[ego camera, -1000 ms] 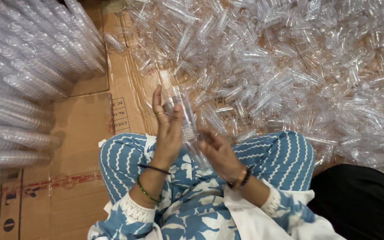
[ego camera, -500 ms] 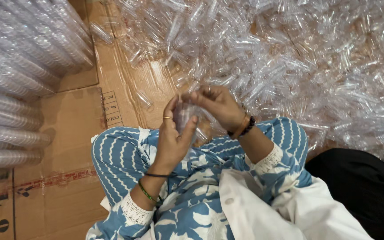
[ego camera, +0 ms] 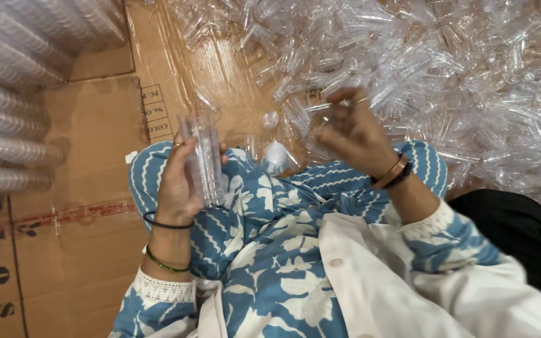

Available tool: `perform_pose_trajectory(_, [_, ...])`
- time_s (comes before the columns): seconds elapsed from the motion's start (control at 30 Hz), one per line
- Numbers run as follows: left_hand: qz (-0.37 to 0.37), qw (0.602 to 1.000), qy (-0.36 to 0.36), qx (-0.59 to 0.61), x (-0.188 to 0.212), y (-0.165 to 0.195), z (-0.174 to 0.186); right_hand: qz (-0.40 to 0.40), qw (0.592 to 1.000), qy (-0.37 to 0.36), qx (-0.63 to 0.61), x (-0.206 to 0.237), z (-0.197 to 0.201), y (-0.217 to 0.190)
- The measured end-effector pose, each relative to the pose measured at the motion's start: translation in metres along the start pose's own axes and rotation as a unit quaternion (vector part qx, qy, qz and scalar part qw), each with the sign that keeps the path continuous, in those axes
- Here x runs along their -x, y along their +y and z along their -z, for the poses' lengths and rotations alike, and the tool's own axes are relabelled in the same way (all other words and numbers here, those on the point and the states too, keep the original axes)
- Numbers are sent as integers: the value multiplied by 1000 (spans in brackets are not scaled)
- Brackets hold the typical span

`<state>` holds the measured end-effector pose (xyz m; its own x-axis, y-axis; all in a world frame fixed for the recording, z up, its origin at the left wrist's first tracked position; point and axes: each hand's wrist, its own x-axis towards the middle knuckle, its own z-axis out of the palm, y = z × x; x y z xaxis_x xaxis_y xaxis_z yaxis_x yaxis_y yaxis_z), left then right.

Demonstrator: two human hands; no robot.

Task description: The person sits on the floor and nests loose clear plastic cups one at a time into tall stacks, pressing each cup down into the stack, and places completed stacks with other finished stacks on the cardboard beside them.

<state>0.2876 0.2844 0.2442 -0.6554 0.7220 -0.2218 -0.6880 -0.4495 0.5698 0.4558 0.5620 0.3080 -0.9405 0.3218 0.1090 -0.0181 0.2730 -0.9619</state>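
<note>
Gripping a short stack of clear plastic tubes [ego camera: 203, 159] upright over the lap, the left hand [ego camera: 180, 184] had its fingers curled round the lower half. The right hand [ego camera: 353, 133] hung at the edge of the heap of loose clear tubes [ego camera: 446, 75] on the flattened cardboard [ego camera: 89, 188], fingers bent and close together; whether they pinched a piece could not be told. Bagged rows of nested tubes [ego camera: 14, 100] lay at the far left. Judging by this, stacking was under way, and adding another tube would call for lining it up squarely with the stack's open top.
</note>
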Motion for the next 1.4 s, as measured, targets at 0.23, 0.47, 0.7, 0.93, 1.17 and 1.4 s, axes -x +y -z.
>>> perform_pose_trajectory(0.23, [-24,996,-8,-91,-12,-13,16,166,770,-217,576,-18,-69,-25])
perform_pose_trajectory(0.47, [-7,995,41,-92,-5,1,-10,245,803,-228,494,-42,-82,4])
perform_pose_trajectory(0.7, [-89,963,60,-246,-14,-7,-36,-31,975,-145,-165,-66,-70,16])
perform_pose_trajectory(0.93, [-10,971,11,-239,-23,-1,-44,0,971,-79,-225,-67,-80,40])
perform_pose_trajectory(1.17, [-41,971,58,-227,-36,17,-63,-28,941,129,-312,-67,-21,7])
perform_pose_trajectory(1.4, [-205,968,47,-135,-52,15,-83,-115,952,-110,-260,0,-83,8])
